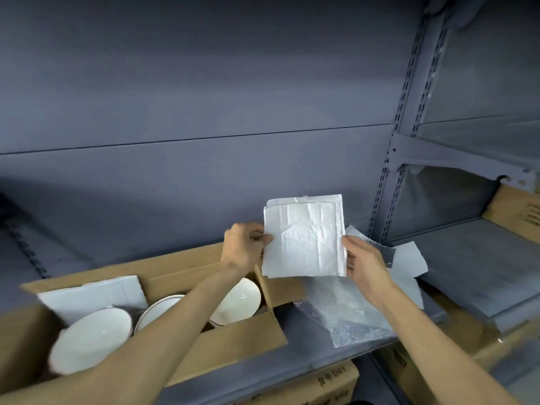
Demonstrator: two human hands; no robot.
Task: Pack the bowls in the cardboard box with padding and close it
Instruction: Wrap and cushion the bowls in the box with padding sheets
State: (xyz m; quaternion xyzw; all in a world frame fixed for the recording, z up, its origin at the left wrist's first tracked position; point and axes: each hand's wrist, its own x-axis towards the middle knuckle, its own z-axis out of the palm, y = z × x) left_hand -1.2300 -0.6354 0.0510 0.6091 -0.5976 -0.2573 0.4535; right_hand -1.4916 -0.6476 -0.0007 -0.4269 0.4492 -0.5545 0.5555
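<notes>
An open cardboard box [242,334] sits on the grey shelf at lower left. Inside it lie three white bowls [90,343], one partly hidden under my left forearm, and a white foam sheet [96,293] stands against the box's back left. Both hands hold up a stack of white foam padding sheets [305,238] above the box's right end. My left hand [244,247] pinches the stack's left edge. My right hand [365,258] grips its right edge.
More padding lies on the grey shelf [292,366] right of the box: a bubble-wrap sheet [344,314] and a white foam piece [409,258]. Cardboard boxes [333,384] stand on the level below and another box [517,209] at far right. A slotted shelf upright [391,182] rises behind.
</notes>
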